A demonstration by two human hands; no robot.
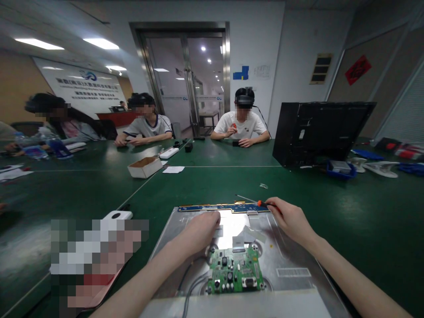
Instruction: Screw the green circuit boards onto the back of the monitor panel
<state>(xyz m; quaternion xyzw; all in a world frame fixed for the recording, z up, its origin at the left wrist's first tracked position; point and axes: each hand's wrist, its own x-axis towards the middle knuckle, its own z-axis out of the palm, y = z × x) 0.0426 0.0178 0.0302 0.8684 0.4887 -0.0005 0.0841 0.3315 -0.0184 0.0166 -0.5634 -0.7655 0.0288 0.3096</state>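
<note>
My right hand (293, 221) grips a screwdriver (261, 203) with an orange and black handle at the far right corner of a metal display panel (288, 255). The thin shaft points left, above a long blue circuit strip (217, 208) along the panel's far edge. Just short of that strip, my left hand (203, 225) is closed over the panel with its fingers curled. Whatever it may hold is hidden. Nearer to me, a green circuit board (236, 270) sits on the panel, with a flat ribbon cable (238, 244) at its far side and grey cables at its left.
An open cardboard box (145, 168) and a white paper (173, 169) lie further back on the green table (228, 179). A black monitor (321, 132) stands at right beside a blue tray (340, 170). A white device (117, 216) lies at left. Several people sit across the table.
</note>
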